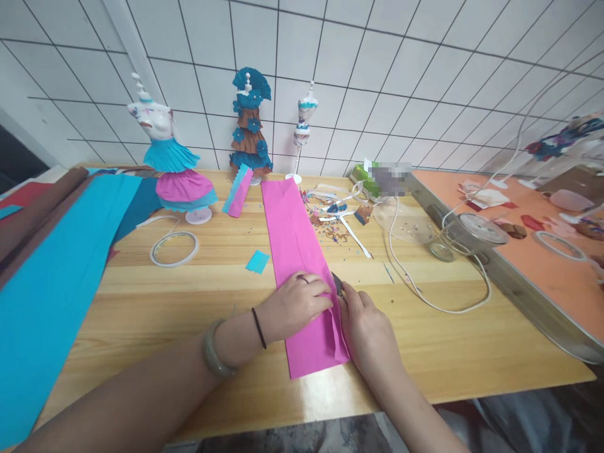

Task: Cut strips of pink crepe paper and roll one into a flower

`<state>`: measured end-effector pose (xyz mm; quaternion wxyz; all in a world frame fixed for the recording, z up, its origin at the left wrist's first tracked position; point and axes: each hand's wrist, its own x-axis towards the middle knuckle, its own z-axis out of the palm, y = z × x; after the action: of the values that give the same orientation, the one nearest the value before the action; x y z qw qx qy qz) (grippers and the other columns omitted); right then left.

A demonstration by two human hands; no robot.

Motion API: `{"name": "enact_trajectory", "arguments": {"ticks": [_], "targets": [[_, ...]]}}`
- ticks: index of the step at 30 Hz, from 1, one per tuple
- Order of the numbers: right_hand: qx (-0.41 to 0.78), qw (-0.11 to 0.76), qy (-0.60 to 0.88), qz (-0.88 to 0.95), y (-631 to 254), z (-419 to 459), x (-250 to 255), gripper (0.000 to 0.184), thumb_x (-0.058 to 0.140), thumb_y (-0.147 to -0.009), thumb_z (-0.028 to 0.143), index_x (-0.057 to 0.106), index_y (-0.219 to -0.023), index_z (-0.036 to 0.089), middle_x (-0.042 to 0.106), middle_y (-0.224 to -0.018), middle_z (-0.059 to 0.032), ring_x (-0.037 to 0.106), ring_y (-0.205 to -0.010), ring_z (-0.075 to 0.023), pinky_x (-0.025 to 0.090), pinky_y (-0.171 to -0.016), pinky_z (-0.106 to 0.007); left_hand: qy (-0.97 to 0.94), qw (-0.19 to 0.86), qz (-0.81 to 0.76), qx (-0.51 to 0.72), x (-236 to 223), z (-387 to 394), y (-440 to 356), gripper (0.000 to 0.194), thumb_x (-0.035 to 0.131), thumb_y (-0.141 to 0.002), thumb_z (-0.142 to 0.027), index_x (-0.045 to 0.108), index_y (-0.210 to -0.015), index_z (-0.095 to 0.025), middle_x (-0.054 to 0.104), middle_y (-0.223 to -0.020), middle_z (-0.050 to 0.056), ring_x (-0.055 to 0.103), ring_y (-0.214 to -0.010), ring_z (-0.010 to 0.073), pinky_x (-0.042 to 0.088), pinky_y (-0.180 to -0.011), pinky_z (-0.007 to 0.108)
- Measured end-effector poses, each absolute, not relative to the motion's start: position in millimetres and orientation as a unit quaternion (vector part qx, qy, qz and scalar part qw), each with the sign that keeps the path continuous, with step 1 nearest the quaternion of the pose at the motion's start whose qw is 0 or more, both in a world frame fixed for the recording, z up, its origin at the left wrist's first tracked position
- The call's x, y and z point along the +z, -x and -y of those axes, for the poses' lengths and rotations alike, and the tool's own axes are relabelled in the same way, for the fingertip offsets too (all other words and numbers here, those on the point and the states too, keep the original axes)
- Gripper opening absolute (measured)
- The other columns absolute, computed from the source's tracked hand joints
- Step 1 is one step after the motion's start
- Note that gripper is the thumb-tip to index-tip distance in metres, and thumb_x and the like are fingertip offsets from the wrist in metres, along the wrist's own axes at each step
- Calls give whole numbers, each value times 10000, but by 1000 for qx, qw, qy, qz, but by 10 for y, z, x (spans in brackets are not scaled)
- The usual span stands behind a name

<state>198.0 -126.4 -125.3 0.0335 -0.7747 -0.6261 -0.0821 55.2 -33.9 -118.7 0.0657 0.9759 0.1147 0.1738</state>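
Gripped pink paper, midway across the table, in left hand and dark scissors at the near right edge in right hand, perhaps risking a crooked cut from slack folding or a nick from close working.

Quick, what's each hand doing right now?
Left hand: resting on the pink sheet; open or closed can't be told.
Right hand: closed, holding a dark-bladed tool.

Plain pink strip, bright blue sheet, brown-and-teal dress, white wall with black grid lines
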Motion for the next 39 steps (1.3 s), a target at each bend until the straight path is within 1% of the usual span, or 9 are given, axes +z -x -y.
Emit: {"name": "enact_trajectory", "arguments": {"ticks": [7, 15, 18, 23, 28, 31, 34, 37, 39], "targets": [[-91, 20, 761, 643, -1968, 1220, -1207, 338, 373, -914, 268, 467, -1200, 114, 589, -793, -72, 608, -525, -171, 402, -438, -263, -976, 69, -119, 171, -1189, 339, -546, 165, 439, -892, -192, 602, -914, -180, 597, -952, 47, 499, -1000, 191, 397, -871, 347], [-101, 9, 761, 640, -1994, 1225, -1236, 317, 397, -898, 208, 465, -1198, 129, 601, -797, -69, 615, -536, -171, 406, -453, -257, -977, 73, -118, 159, -1184, 340, -539, 169, 435, -893, -187, 598, -936, -178, 595, -938, 50, 502, -991, 193, 393, -873, 348], [-94, 18, 765, 636, -1998, 1227, -1248, 312, 399, -900, 216, 468, -1193, 136, 616, -815, -76, 618, -541, -161, 406, -460, -245, -978, 72, -115, 161, -1191, 332, -540, 170, 434, -894, -186, 597, -945, -180, 596, -929, 48, 501, -988, 190, 390, -873, 348], [-83, 48, 772, 629, -2004, 1241, -1270, 325, 367, -913, 279, 476, -1187, 144, 630, -852, -90, 626, -552, -176, 417, -467, -262, -979, 66, -107, 162, -1194, 338, -545, 157, 438, -893, -183, 593, -918, -178, 599, -885, 32, 505, -959, 186, 390, -871, 350], [-53, 78, 775, 625, -2026, 1360, -1241, 344, 346, -918, 317, 499, -1166, 135, 637, -863, -100, 641, -626, -201, 445, -501, -280, -980, 63, -86, 167, -1162, 453, -568, 159, 422, -900, -180, 581, -911, -174, 590, -872, 29, 511, -907, 183, 404, -845, 346], [-42, 75, 781, 618, -2056, 1469, -1234, 341, 358, -914, 309, 507, -1169, 138, 641, -882, -101, 647, -651, -209, 453, -509, -285, -981, 65, -69, 170, -1142, 518, -584, 169, 411, -902, -171, 575, -940, -168, 589, -846, 33, 513, -897, 180, 415, -830, 334], [-28, 63, 787, 614, -2081, 1538, -1241, 335, 362, -909, 253, 505, -1187, 134, 643, -891, -101, 653, -673, -219, 461, -521, -295, -978, 67, -64, 188, -1131, 494, -584, 193, 407, -893, -149, 569, -996, -151, 593, -932, 61, 503, -959, 186, 418, -842, 327], [-17, 58, 791, 609, -2077, 1544, -1234, 339, 361, -909, 243, 504, -1196, 132, 644, -902, -102, 655, -680, -221, 467, -535, -303, -965, 87, -114, 219, -1134, 385, -566, 219, 460, -865, -208, 568, -1048, -154, 568, -1063, 93, 457, -1060, 231, 406, -880, 371], [-15, 54, 794, 605, -2064, 1531, -1220, 339, 359, -912, 259, 509, -1191, 138, 645, -906, -100, 655, -668, -218, 465, -529, -303, -956, 102, -153, 229, -1141, 302, -552, 254, 508, -830, -226, 569, -1069, -163, 552, -1112, 96, 439, -1077, 251, 396, -898, 401]]}}
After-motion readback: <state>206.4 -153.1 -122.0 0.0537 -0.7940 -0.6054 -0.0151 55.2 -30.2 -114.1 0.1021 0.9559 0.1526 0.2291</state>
